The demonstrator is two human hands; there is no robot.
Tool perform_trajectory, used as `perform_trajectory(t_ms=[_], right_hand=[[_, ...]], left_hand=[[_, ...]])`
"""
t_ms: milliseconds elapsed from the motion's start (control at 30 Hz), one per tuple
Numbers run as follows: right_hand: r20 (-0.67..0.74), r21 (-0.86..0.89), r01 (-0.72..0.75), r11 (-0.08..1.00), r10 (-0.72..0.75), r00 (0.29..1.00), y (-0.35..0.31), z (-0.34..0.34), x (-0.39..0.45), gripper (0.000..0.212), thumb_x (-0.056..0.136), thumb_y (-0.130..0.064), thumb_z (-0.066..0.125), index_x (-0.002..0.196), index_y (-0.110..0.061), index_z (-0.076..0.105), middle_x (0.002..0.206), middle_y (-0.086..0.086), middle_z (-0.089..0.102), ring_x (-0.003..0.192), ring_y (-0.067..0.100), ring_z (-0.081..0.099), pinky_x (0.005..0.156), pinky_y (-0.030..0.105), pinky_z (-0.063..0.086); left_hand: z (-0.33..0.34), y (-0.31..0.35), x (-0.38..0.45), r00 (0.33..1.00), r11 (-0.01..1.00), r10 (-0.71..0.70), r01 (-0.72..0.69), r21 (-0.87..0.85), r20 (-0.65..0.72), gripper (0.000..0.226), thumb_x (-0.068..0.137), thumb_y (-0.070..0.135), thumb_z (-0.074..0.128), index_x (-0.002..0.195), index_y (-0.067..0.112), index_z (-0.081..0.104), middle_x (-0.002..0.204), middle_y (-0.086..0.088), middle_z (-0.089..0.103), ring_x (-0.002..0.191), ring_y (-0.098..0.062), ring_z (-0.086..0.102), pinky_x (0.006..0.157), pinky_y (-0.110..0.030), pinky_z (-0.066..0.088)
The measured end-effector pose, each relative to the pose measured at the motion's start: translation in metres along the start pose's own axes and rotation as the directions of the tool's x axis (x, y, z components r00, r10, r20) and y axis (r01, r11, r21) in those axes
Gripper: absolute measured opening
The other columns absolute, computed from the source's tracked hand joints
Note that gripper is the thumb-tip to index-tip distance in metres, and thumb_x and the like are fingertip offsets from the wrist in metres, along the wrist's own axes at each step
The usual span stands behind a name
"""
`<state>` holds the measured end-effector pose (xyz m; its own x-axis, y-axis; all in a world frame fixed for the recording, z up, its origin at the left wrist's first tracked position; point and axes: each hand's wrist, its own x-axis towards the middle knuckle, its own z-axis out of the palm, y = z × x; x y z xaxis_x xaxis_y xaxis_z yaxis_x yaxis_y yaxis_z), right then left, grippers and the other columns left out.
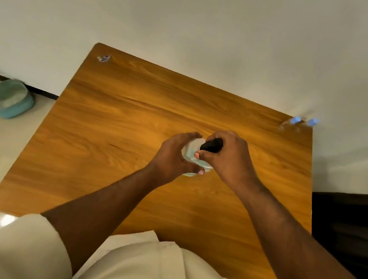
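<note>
Head view: I noted the left grip [174, 153] curled round a clear container [191, 152] at the middle of the desk [102, 149]. The right grip [227, 158] clasped a black object [211, 144] at the container's rim, its long axis slanted, exposed end pointing lower-left.

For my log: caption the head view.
Over a table, left hand holds a clear container; right hand grips a black object.

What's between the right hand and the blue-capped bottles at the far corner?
Only bare tabletop separates the right hand from the blue-capped bottles, as the head view shows.
</note>
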<state>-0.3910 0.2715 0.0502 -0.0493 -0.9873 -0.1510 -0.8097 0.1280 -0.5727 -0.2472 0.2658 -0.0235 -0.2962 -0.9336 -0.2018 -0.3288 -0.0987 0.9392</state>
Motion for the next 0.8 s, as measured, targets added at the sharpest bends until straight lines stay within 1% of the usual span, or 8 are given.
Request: perform_trajectory(t_ms=[167, 300, 367, 500, 600, 667, 733, 800], right_hand=[[0.037, 0.011, 0.052, 0.999, -0.052, 0.998, 0.02, -0.008, -0.011, 0.03, 0.066, -0.017, 0.084, 0.092, -0.012, 0.07, 0.093, 0.002, 0.063, 0.085, 0.015, 0.057, 0.073, 0.03, 0.051], [0.158, 0.018, 0.163, 0.986, -0.164, 0.974, 0.034, -0.011, -0.014, 0.033, 0.069, -0.001, 0.078, 0.097, -0.016, 0.07, 0.097, -0.001, 0.064, 0.09, 0.014, 0.06, 0.072, 0.02, 0.049], [0.206, 0.063, 0.189, 0.98, -0.198, 0.958, 0.039, -0.013, -0.012, 0.038, 0.071, 0.003, 0.074, 0.103, -0.016, 0.068, 0.103, 0.0, 0.066, 0.094, 0.013, 0.061, 0.076, 0.022, 0.051], [0.167, 0.125, 0.16, 0.979, -0.18, 0.969, 0.039, -0.011, -0.01, 0.071, 0.064, -0.018, 0.086, 0.127, -0.023, 0.053, 0.119, -0.007, 0.051, 0.105, 0.006, 0.05, 0.075, 0.01, 0.042], [0.016, 0.094, 0.139, 0.986, -0.142, 0.99, 0.037, 0.002, -0.019, 0.076, 0.065, -0.032, 0.085, 0.131, -0.024, 0.049, 0.123, -0.001, 0.051, 0.099, 0.008, 0.048, 0.075, 0.018, 0.044], [-0.07, 0.092, 0.144, 0.985, -0.138, 0.988, 0.036, 0.009, -0.024, 0.069, 0.069, -0.028, 0.083, 0.13, -0.021, 0.051, 0.121, 0.003, 0.056, 0.096, 0.008, 0.05, 0.075, 0.023, 0.048], [-0.108, 0.115, 0.168, 0.979, -0.156, 0.982, 0.035, 0.011, -0.024, 0.06, 0.074, -0.017, 0.08, 0.128, -0.019, 0.053, 0.114, 0.005, 0.061, 0.096, 0.012, 0.055, 0.078, 0.028, 0.053], [-0.062, 0.197, 0.18, 0.964, -0.171, 0.983, 0.039, 0.009, -0.022, 0.062, 0.077, -0.005, 0.074, 0.132, -0.023, 0.05, 0.116, 0.004, 0.062, 0.106, 0.015, 0.058, 0.083, 0.023, 0.052]], left_hand=[[0.023, 0.0, -0.007, 1.0, 1.0, -0.005, 0.005, 0.015, 0.007, 0.092, 0.055, 0.017, 0.094, 0.136, 0.015, 0.052, 0.13, 0.005, 0.055, 0.118, -0.008, 0.049, 0.098, -0.026, 0.044], [0.028, -0.004, -0.01, 0.999, 0.998, -0.006, 0.004, 0.061, 0.04, 0.089, 0.056, 0.012, 0.093, 0.135, 0.011, 0.052, 0.122, 0.006, 0.057, 0.115, -0.007, 0.049, 0.093, -0.024, 0.043], [0.029, -0.006, -0.01, 1.0, 0.998, 0.0, -0.001, 0.063, 0.022, 0.089, 0.058, 0.012, 0.093, 0.136, 0.011, 0.052, 0.124, 0.006, 0.058, 0.115, -0.005, 0.049, 0.093, -0.022, 0.042], [0.03, -0.009, -0.005, 0.999, 0.998, -0.009, 0.011, 0.056, -0.032, 0.088, 0.061, 0.019, 0.092, 0.138, 0.01, 0.05, 0.137, -0.006, 0.057, 0.126, -0.016, 0.051, 0.104, -0.032, 0.044], [0.026, -0.011, -0.001, 1.0, 0.996, -0.014, 0.012, 0.093, 0.013, 0.089, 0.058, 0.027, 0.092, 0.136, 0.016, 0.051, 0.13, -0.002, 0.062, 0.122, -0.02, 0.056, 0.1, -0.038, 0.049], [0.023, -0.013, 0.0, 0.999, 0.996, -0.032, 0.028, 0.083, 0.04, 0.088, 0.057, 0.022, 0.093, 0.134, 0.018, 0.052, 0.123, 0.005, 0.063, 0.117, -0.016, 0.058, 0.094, -0.028, 0.05], [0.021, -0.013, -0.001, 0.998, 0.998, -0.044, 0.041, 0.055, 0.051, 0.087, 0.057, 0.014, 0.093, 0.133, 0.019, 0.052, 0.114, 0.014, 0.061, 0.107, -0.005, 0.057, 0.085, -0.01, 0.046], [0.021, -0.015, -0.002, 0.998, 0.998, -0.048, 0.046, 0.033, 0.049, 0.08, 0.058, 0.011, 0.092, 0.126, 0.027, 0.054, 0.105, 0.024, 0.058, 0.099, 0.006, 0.054, 0.078, -0.004, 0.045]])
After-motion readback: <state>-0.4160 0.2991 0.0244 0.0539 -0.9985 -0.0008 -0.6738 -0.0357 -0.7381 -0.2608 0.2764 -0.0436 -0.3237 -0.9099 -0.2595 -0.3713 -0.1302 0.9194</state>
